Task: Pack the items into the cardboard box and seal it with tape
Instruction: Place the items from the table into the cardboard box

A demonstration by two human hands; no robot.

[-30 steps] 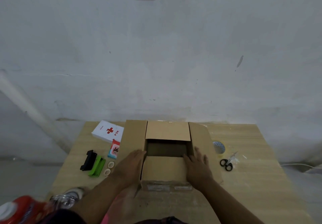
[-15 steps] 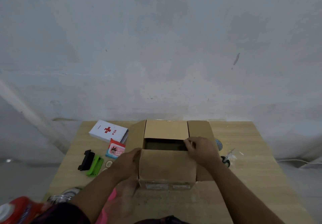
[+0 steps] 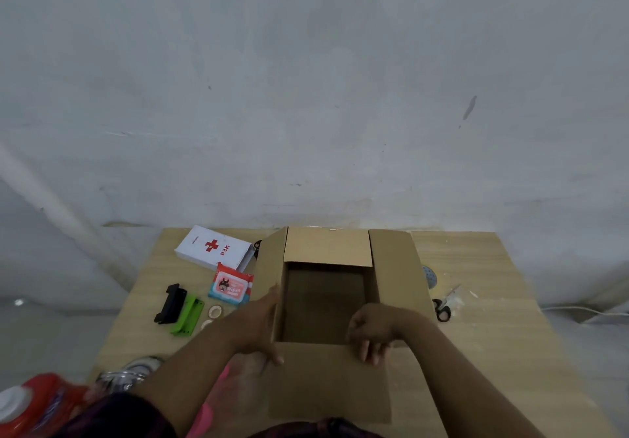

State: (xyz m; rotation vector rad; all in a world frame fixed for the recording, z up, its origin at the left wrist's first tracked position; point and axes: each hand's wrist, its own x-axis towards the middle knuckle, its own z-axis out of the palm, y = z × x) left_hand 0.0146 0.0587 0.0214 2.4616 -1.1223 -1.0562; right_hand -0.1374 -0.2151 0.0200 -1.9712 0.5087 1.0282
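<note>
- On the pale wooden counter (image 3: 476, 267), against a white wall, stands a brown cardboard box (image 3: 323, 305), all four top flaps folded outward and its dark inside open to view.
- The near flap hangs toward the person; the far flap stands up at the back, and the side flaps lean out left and right.
- The left hand (image 3: 262, 325) lies flat against the outside of the box's left wall, fingers spread loosely, thumb at the fold of the near flap; it closes on nothing.
- The right hand (image 3: 374, 330) is at the box's near right corner, fingers curled down over the crease of the near flap; whether it pinches the cardboard cannot be told.
- To the left of the box lies a flat white carton with a red cross (image 3: 214, 248), near the wall.
- Just in front of that carton is a red and pink soft pack of wipes (image 3: 231, 286), close beside the box's left flap.
- Farther left, a black plastic block (image 3: 171, 303) lies beside a bright green plastic piece (image 3: 188, 315), the two touching or nearly so.
- A small pale roll of tape (image 3: 215, 311) sits just right of the green piece.
- Black-handled scissors (image 3: 442, 308) lie on the counter to the right of the box, partly hidden by its right flap.
</note>
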